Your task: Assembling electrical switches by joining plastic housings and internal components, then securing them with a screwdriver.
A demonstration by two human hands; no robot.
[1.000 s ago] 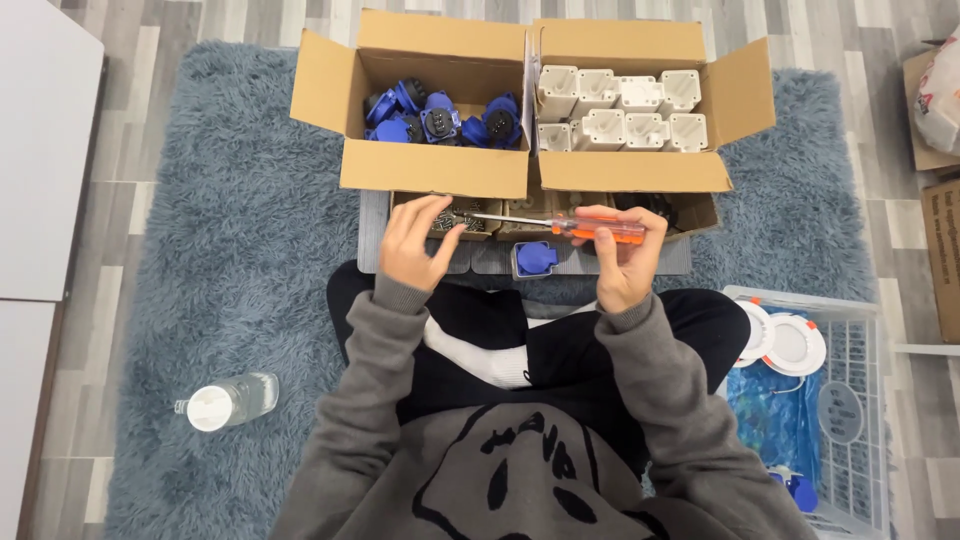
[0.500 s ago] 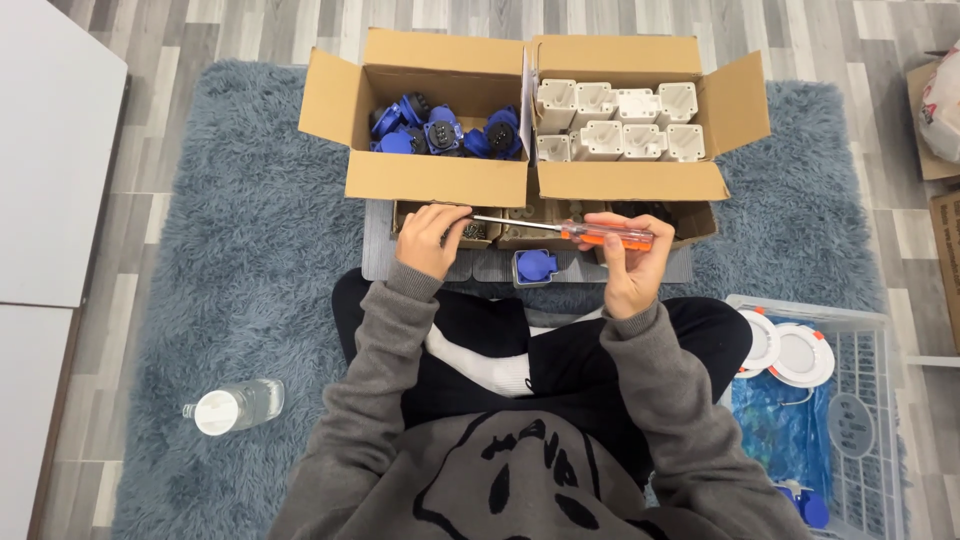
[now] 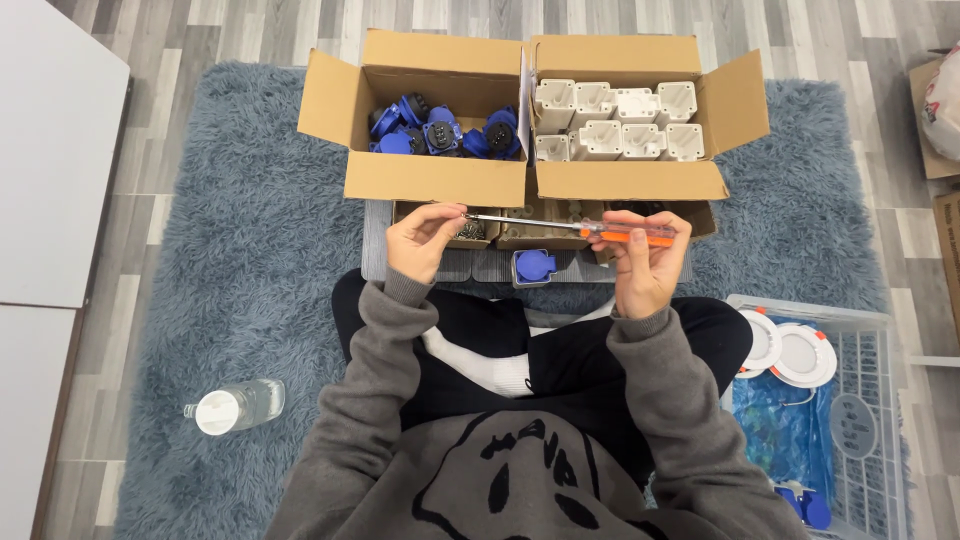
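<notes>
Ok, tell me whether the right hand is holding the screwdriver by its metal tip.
No, the right hand grips the screwdriver by its orange handle, while the left hand pinches at the metal tip.

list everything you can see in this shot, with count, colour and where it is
screwdriver: one, orange handle, metal shaft, held level between both hands
cardboard boxes: two, brown, open, side by side on the rug
blue parts: a heap, count unclear, in the left box
white parts: about eight, off-white, in the right box
small trays: brown, count unclear, behind the hands
blue cap: one, below the screwdriver
water bottle: one, clear, lying on the rug at left
rug: one, grey-blue, shaggy
basket: one, pale grey, lower right
round discs: two, white, in the basket
left hand: fingers at the shaft tip
right hand: grips the handle
</notes>
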